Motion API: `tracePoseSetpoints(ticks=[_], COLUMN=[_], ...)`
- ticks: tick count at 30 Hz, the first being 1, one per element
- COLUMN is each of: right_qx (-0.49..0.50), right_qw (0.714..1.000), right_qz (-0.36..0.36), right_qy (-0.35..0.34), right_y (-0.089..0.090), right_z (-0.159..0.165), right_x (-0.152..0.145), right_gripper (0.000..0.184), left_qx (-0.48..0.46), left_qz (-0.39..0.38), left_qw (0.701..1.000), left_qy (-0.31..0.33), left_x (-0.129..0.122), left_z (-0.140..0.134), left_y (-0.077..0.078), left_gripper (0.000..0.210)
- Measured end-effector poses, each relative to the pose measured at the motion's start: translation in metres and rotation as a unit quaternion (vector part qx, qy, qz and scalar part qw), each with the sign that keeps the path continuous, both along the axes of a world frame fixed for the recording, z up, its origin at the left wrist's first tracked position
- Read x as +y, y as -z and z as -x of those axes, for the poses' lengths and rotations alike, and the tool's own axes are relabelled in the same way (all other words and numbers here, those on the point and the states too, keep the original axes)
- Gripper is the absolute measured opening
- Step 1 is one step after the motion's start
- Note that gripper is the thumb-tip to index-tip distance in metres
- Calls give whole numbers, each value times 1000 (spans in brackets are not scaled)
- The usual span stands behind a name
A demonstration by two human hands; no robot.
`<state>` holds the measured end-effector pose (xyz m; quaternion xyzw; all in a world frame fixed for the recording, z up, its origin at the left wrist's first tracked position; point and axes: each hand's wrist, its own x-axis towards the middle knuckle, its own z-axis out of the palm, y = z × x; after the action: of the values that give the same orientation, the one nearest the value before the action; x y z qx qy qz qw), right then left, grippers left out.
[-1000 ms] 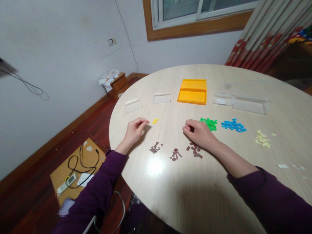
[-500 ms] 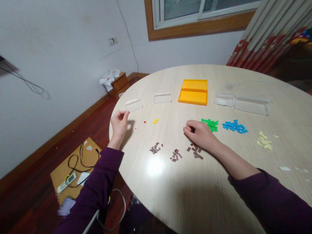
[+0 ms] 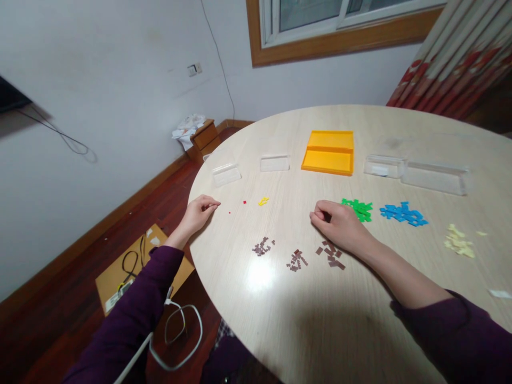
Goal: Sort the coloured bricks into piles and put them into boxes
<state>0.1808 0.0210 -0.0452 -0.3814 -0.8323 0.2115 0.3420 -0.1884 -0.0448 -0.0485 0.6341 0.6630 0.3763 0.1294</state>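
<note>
Two bare hands over your table (image 3: 360, 320); clock calls are as you see it, 12 toward the window (image 3: 344, 32). Your left hand (image 3: 199, 212) is low at the table's 9 o'clock edge, thumb and forefinger drawn together at the tips; can't tell whether they pinch a piece. Nearest stock from those tips: small red piece (image 3: 229, 213) at 4, larger red piece (image 3: 245, 202) at 3, yellow pieces (image 3: 263, 201) past it, also 3. Both reds sit apart from each other and from your fingers.

Your right hand (image 3: 336, 221) is loosely curled, thumb side toward 9; can't see inside the fingers, so no call on contents. Green pieces (image 3: 362, 210) just beside it at 2, blue pieces (image 3: 404, 214) at 3, pale yellow pieces (image 3: 459, 242) well past 3. Right brown pile (image 3: 335, 257) at 6, middle brown pile (image 3: 296, 261) between 7 and 8. Left brown pile (image 3: 262, 247): your left hand's 4.

Orange box (image 3: 327, 160) at your right hand's 12, lying flat. Clear tray (image 3: 226, 175) at your left hand's 1.
</note>
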Motion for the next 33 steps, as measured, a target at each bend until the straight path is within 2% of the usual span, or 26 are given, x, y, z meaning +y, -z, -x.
tracePoseSetpoints(ticks=[5,9,13,16,18,21,23,28,33], right_qx=[2,2,1,0,0,-3,-3,1,-2], right_qw=[1000,1000,1000,1000,1000,1000,1000,1000,1000], right_qz=[4,2,-5,-8,-8,-8,-6,-8,-9], right_qy=[0,1,3,4,3,2,1,-1,-2], right_y=[-1,-3,-3,-2,-2,-3,-3,-3,-2], right_z=[0,0,0,0,0,0,0,1,1], right_x=[-1,-1,-1,-1,-1,-2,-2,-1,0], right_gripper=[27,27,26,25,25,25,25,26,25], left_qx=[-5,-11,-47,-44,-13,24,34,45,77], left_qz=[12,30,-16,-14,6,31,32,13,30], left_qw=[1000,999,997,996,999,999,997,996,993], left_qy=[12,-3,-57,-71,-47,32,63,70,89], left_x=[-1,1,0,-7,-12,-15,-14,-5,-3], left_z=[1,9,19,14,2,-18,-28,-35,-36], left_y=[1,-12,-28,-30,-26,-18,-13,-6,-8], left_gripper=[14,16,17,16,18,14,11,10,9])
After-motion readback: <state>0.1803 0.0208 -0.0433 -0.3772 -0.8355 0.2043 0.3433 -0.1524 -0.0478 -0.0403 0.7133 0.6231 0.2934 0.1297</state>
